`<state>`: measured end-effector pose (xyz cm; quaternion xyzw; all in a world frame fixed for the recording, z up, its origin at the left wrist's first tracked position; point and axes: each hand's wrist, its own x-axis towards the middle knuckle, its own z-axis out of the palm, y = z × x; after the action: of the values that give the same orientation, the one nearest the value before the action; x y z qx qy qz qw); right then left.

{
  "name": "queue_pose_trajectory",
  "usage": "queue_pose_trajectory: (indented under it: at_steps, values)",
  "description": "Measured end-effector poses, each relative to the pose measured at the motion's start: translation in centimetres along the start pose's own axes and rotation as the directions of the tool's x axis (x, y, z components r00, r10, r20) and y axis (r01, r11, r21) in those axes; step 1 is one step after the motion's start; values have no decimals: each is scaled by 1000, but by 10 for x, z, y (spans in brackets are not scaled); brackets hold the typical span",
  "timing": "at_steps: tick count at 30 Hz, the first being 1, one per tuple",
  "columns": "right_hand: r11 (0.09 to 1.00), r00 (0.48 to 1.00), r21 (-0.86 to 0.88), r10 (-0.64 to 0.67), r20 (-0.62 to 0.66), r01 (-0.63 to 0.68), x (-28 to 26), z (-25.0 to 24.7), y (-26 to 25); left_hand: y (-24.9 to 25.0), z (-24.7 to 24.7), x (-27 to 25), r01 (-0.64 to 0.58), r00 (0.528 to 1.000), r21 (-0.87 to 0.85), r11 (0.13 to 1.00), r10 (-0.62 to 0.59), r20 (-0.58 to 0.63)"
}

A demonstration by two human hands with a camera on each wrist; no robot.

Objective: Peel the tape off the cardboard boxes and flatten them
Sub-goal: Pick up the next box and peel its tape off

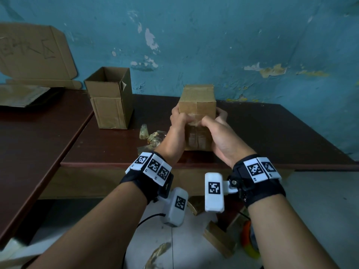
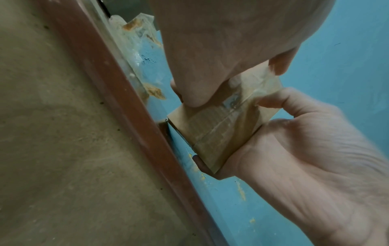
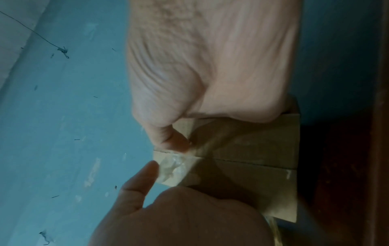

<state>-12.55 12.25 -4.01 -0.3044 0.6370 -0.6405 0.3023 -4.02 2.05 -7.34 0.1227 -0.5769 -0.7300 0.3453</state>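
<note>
Held upright at the dark brown bench's (image 1: 272,133) near edge, the small taped brown cardboard box (image 1: 197,105) is clasped by the left hand (image 1: 177,129) and right hand (image 1: 215,133), thumbs working crumpled clear tape (image 3: 171,166), which may tear short if yanked.

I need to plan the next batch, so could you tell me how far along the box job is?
Done: peeled tape scraps lie on the table, and one box stands open but not flattened. In hand: both hands, left and right, grip the taped box, picking at its tape. Left: finish peeling, then flatten both.
</note>
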Motion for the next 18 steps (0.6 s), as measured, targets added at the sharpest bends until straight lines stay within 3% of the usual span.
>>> queue_pose_trajectory:
  at_steps: [4,9,14,18]
  values:
    - [1000,1000,-2,-9,-8,9,2,0,0,1,1,-2,36,999,-68,997,-38,-22]
    - [998,999,-54,-30,15,30,0,-1,2,3,6,-2,18,999,-37,999,-20,-43]
    - [992,1000,122,2,30,-5,-6,0,-4,0,-1,0,39,999,81,996,-37,-31]
    - [992,1000,128,-3,-14,4,-10,6,-8,2,-1,0,26,1000,128,991,-25,-8]
